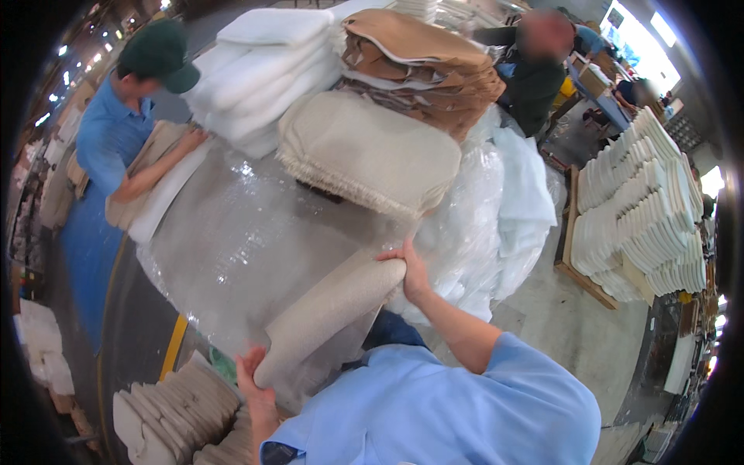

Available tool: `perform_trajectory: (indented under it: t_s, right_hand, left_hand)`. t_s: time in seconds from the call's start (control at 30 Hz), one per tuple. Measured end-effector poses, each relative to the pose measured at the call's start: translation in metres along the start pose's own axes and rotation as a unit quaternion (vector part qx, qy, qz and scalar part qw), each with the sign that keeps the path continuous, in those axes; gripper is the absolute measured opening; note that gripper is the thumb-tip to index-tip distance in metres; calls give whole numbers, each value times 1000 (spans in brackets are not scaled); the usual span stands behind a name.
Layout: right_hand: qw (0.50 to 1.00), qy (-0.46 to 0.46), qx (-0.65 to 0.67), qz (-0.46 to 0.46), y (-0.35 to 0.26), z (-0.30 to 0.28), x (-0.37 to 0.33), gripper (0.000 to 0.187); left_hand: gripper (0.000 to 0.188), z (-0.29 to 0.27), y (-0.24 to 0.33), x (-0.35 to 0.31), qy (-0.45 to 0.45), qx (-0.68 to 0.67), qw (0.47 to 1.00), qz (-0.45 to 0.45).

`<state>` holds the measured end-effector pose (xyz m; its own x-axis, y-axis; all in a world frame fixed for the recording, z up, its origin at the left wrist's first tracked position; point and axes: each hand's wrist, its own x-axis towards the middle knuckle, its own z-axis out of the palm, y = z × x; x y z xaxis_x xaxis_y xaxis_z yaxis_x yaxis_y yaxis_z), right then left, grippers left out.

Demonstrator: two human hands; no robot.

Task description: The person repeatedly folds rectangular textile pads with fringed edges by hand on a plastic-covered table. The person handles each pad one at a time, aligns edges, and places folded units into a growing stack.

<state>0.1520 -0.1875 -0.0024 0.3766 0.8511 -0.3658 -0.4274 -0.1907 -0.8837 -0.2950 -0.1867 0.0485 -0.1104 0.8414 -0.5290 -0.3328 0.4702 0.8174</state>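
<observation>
A beige fabric-covered cushion [329, 314] lies slantwise between my hands, close to my body over the near edge of the plastic-covered table [232, 256]. My right hand [411, 273] grips its far right end, with fingers over the top edge. At its near left end, my left hand [254, 384] holds the cushion's edge; part of those fingers is hidden. Just beyond the cushion sits a pile of beige fabric covers [372, 147] with ragged edges.
White padding [267, 70] and brown fabric pieces [418, 46] are stacked at the back. Across the left side, a co-worker [116, 155] handles beige and white pieces. Bagged white padding [496, 209] stands right; beige cushions [174, 415] lie lower left. A pallet [581, 279] carries white pads.
</observation>
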Motion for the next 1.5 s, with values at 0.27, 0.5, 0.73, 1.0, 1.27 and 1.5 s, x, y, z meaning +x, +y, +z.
perform_trajectory:
  t_s: [0.27, 0.5, 0.73, 1.0, 1.27, 1.5]
  right_hand:
    - [997, 16, 57, 38, 37, -1, 36, 84]
    - [973, 73, -220, 8, -7, 24, 45, 81]
    - [965, -92, -224, -102, -46, 24, 47, 52]
    - [964, -177, -189, 52, -107, 44, 27, 53]
    - [974, -217, -24, 63, -100, 56, 56, 55]
    - [977, -183, -86, 65, -97, 78, 67, 39]
  left_hand:
    - [75, 11, -33, 21, -34, -230, 972, 36]
    - [73, 14, -5, 31, 13, -187, 981, 40]
    - [62, -4, -2, 5, -76, 59, 992, 78]
    - [55, -17, 35, -40, -95, 31, 992, 72]
    - [51, -12, 48, -29, -127, -22, 985, 114]
    - [44, -18, 44, -18, -113, -39, 987, 109]
